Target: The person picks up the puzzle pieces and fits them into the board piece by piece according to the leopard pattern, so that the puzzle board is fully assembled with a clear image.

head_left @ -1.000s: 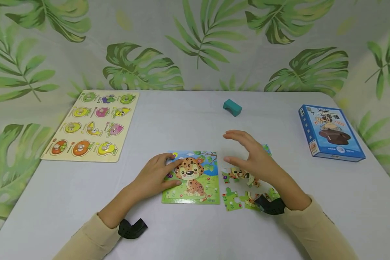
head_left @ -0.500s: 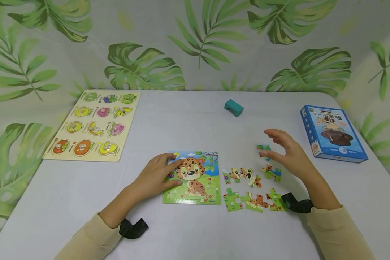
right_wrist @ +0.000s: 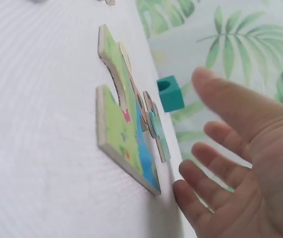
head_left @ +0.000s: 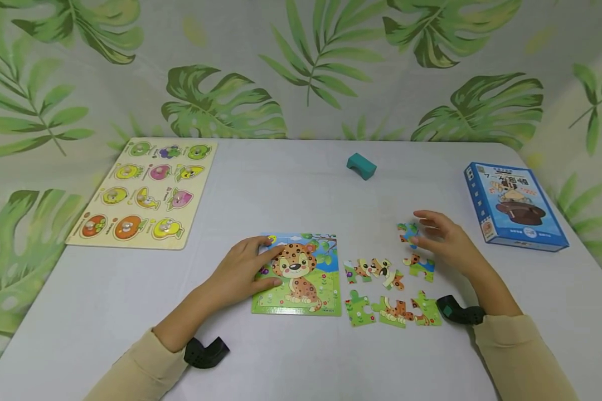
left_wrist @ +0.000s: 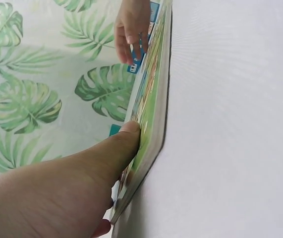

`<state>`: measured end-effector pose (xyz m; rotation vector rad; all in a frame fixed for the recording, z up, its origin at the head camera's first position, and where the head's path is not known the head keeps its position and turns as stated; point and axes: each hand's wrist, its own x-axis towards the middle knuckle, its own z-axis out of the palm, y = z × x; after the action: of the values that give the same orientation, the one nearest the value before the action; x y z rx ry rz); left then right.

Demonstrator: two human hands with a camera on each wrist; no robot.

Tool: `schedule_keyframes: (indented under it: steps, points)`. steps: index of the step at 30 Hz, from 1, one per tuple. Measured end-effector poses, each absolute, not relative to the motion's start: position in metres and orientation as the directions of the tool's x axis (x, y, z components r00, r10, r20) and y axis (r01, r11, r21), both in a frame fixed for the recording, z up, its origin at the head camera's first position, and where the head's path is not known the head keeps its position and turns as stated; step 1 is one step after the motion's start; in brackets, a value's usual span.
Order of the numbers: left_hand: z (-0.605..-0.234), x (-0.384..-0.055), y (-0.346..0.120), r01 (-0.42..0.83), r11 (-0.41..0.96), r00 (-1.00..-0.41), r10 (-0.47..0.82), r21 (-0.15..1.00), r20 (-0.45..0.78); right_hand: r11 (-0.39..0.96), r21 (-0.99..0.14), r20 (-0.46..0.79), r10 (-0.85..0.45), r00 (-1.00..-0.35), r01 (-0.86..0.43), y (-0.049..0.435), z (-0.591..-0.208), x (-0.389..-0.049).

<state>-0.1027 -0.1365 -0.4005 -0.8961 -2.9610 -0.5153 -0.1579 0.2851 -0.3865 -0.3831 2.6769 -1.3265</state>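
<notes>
Here's the puzzle board, flat at centre, the left hand resting spread across its left side; the right hand, thumb and fingers parted, empty, hovers by the farthest loose piece, best pinched lightly by its edges, I'd say.

Hands, pair, bare. Sleeves, pair, beige, banded at the cuff. Wrist units, pair, black, bent elbow-like; right one bearing a small green patch.

Head view high, facing forward-down; wrist views close, sharing teal block
</notes>
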Motion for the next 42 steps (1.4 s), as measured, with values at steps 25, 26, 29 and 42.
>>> schedule_keyframes:
  steps: [25, 26, 29, 42]
  points:
    - [-0.403, -0.102, -0.136, 0.562, 0.748, -0.820, 0.560, 0.353, 0.119, 0.773, -0.572, 0.033, -0.312, -0.950, -0.273, 0.283, -0.387, -0.157]
    - [-0.402, -0.102, -0.135, 0.568, 0.740, -0.815, 0.567, 0.360, 0.120, 0.767, -0.581, 0.044, -0.305, -0.951, -0.272, 0.282, -0.385, -0.157]
    - [-0.403, -0.102, -0.132, 0.578, 0.730, -0.804, 0.585, 0.365, 0.103, 0.743, -0.607, 0.093, -0.285, -0.954, -0.281, 0.276, -0.378, -0.154]
    - [-0.404, -0.100, -0.115, 0.569, 0.776, -0.820, 0.563, 0.274, 0.109, 0.611, -0.609, 0.279, -0.432, -0.858, -0.506, 0.207, -0.343, -0.130]
